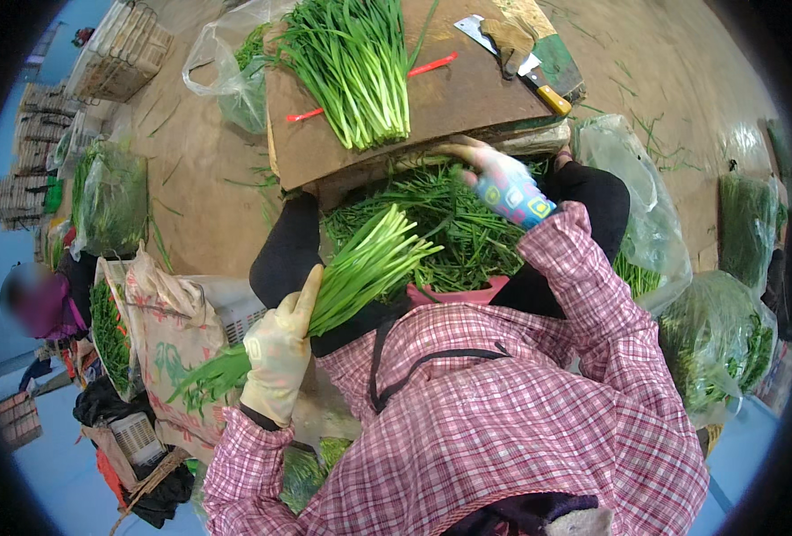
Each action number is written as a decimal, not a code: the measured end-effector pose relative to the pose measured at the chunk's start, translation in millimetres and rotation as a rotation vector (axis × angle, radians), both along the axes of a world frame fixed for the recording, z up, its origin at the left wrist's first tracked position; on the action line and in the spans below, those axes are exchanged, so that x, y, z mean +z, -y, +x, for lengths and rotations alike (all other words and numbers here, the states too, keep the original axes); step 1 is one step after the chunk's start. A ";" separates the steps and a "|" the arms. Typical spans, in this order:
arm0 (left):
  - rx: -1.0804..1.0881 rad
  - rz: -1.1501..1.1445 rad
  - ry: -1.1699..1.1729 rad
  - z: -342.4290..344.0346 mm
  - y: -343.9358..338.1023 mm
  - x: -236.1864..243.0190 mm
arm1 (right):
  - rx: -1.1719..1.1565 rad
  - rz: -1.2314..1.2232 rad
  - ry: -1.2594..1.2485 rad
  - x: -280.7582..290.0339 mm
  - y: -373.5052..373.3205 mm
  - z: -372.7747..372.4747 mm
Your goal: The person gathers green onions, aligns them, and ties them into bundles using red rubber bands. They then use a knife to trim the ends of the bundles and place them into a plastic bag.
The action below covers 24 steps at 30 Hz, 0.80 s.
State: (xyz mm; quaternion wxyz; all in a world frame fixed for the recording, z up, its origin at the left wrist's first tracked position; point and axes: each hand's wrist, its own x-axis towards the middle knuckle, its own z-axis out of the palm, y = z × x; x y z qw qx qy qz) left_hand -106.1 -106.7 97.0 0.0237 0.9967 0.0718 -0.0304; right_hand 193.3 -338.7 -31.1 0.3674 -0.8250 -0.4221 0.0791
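My left hand (pixel 275 357), in a pale rubber glove, is closed around a bunch of garlic chives (pixel 365 268). Its light cut ends point up and to the right, and the leaf tips hang behind my wrist. My right hand (pixel 503 181), with a colourful patterned cover over its back, reaches over the board's near edge. Its fingers are stretched out and slightly blurred, with nothing seen in them. Between my knees a pink tub (pixel 458 293) holds loose green leaves (pixel 450 228). On the brown board (pixel 325 165), a larger chive bunch (pixel 351 80) lies across a red tie strip (pixel 433 65).
A knife with a yellow wooden handle (pixel 552 98) lies at the board's right, beside a brown, rag-like thing (pixel 508 43). Bags of greens (pixel 708 339) stand at my right and a bag (pixel 115 196) at far left. Stacked crates (pixel 124 54) and another person (pixel 52 299) are at left.
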 end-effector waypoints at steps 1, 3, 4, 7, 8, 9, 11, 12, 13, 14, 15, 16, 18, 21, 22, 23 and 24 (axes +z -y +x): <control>-0.015 0.022 0.008 -1.8 -0.1 0.3 | 0.023 0.012 -0.254 10.1 -12.4 -9.2; -0.051 0.057 0.040 -1.6 -3.5 -1.0 | 0.128 -0.223 -0.678 32.0 -36.9 -17.7; -0.064 0.066 0.048 -1.2 -5.5 -1.5 | 0.248 -0.184 -0.698 33.1 -38.6 -25.3; -0.077 0.093 0.052 -4.4 -11.3 1.1 | 0.241 -0.212 -0.515 4.7 -24.3 -13.5; -0.079 0.095 0.051 -3.5 -11.2 0.5 | 0.081 -0.458 -0.266 -9.9 -16.0 2.7; -0.076 0.104 0.051 -2.5 -11.6 0.1 | -0.061 -0.433 -0.257 -0.8 -11.2 5.8; -0.082 0.121 0.048 -1.1 -13.0 -3.0 | 0.004 0.028 -0.290 -26.1 -2.7 10.2; -0.082 0.128 0.035 -3.4 -12.8 -4.1 | 0.146 0.147 -0.226 8.3 -17.8 -11.9; -0.089 0.119 0.042 -2.5 -12.5 -4.2 | 0.278 0.097 -0.102 35.5 -32.6 -28.8; -0.098 0.112 0.053 0.1 -11.0 -5.0 | 0.408 0.047 0.027 52.7 -45.4 -40.2; -0.105 0.107 0.063 1.3 -9.7 -4.8 | 0.504 -0.078 0.100 61.1 -55.6 -48.1; -0.107 0.105 0.062 1.9 -9.9 -4.7 | 0.599 -0.203 0.173 64.4 -60.8 -52.4; -0.113 0.093 0.061 2.7 -10.3 -5.3 | 0.560 -0.128 0.139 52.1 -60.3 -53.3; -0.098 0.078 0.025 0.4 -8.8 -3.6 | 0.343 0.065 0.042 29.4 -49.6 -53.6; -0.086 0.050 0.046 -3.5 -10.6 -4.6 | 0.193 0.038 0.007 23.0 -42.4 -46.9; -0.079 0.017 0.072 -7.7 -13.8 -7.2 | 0.101 -0.135 0.097 6.1 -33.1 -22.4; -0.073 -0.018 0.098 -10.8 -15.4 -10.6 | 0.006 -0.310 0.184 -11.3 -20.8 1.2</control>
